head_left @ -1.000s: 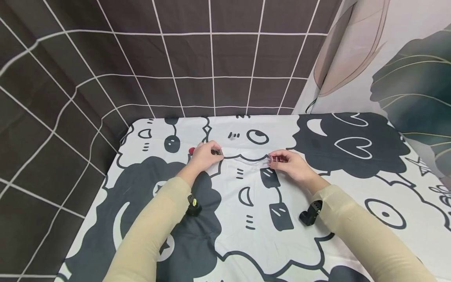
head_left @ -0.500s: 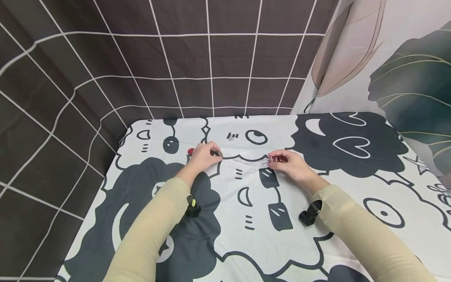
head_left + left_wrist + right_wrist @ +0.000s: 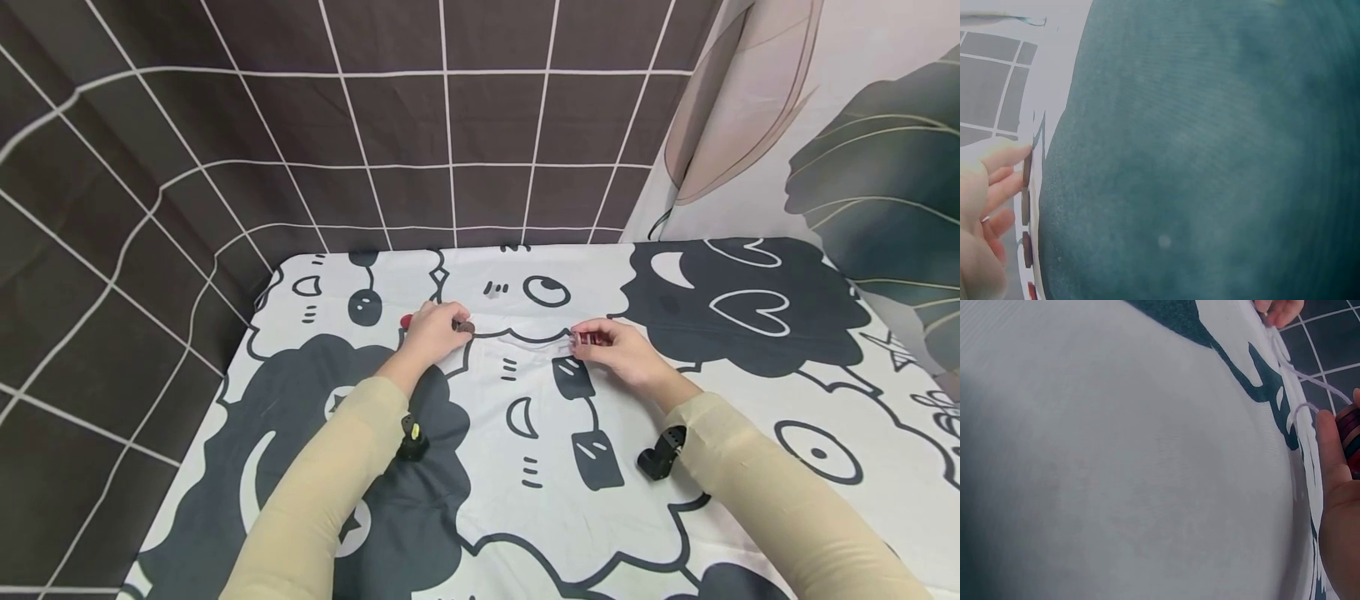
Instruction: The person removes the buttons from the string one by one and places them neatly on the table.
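Note:
My left hand [image 3: 433, 335] pinches a dark brown round disc [image 3: 466, 328] between thumb and fingertips, low over the patterned cloth. In the left wrist view, several brown discs [image 3: 1026, 207] stand in a row by the fingers, with a red one [image 3: 1032, 290] at the near end. My right hand [image 3: 621, 352] grips a small stack of dark red and darker discs [image 3: 1352, 434], mostly covered by its fingers. A pale cord [image 3: 1316, 380] runs from the left fingers towards that stack. Whether it passes through the discs is hidden.
A black-and-white cartoon cloth [image 3: 540, 533] covers the surface. A red round piece [image 3: 407, 321] shows beside the left hand. Dark grid-patterned curtain [image 3: 487, 125] hangs behind, and a leaf-patterned one [image 3: 885, 192] at the right. Each wrist carries a black camera [image 3: 660, 454].
The brown disc in the left fingers has turned, from edge-on to showing more of its round face. Both hands stay in nearly the same place.

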Demonstrator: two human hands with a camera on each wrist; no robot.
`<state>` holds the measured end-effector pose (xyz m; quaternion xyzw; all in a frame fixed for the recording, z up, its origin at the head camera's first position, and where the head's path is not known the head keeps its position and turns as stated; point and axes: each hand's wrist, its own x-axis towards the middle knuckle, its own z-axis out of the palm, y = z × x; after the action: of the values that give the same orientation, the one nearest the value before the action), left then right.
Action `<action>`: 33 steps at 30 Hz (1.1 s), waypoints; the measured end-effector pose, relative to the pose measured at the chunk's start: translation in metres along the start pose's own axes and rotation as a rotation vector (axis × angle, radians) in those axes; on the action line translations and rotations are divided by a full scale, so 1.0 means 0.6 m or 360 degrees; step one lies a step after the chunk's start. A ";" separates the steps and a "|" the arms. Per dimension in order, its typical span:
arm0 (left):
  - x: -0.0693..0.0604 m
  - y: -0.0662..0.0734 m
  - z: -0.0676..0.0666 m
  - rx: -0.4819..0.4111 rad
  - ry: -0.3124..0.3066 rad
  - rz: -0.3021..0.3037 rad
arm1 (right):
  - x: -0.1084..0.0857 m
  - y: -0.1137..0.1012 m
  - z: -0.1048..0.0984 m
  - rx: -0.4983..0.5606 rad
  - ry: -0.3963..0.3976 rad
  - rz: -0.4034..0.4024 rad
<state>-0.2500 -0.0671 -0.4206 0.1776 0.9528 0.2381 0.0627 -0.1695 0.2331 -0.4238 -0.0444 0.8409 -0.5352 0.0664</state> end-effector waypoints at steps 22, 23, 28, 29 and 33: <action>-0.001 0.011 -0.010 -0.0246 0.0003 -0.0021 | 0.002 -0.009 -0.002 0.0008 -0.0010 0.0049; -0.001 0.015 -0.010 -0.0267 -0.0001 -0.0008 | 0.003 -0.010 -0.002 0.0008 -0.0011 0.0045; 0.003 0.031 -0.007 -0.0245 -0.0026 0.0057 | 0.007 -0.016 0.000 -0.0056 0.0014 0.0032; 0.003 0.034 -0.006 -0.0230 -0.0037 0.0060 | 0.007 -0.016 0.000 -0.0070 0.0018 0.0037; 0.005 0.043 -0.004 -0.0212 -0.0080 0.0041 | 0.007 -0.015 -0.001 -0.0095 0.0021 0.0033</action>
<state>-0.2454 -0.0459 -0.4064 0.1913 0.9306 0.2972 0.0952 -0.1737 0.2292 -0.4159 -0.0340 0.8573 -0.5095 0.0651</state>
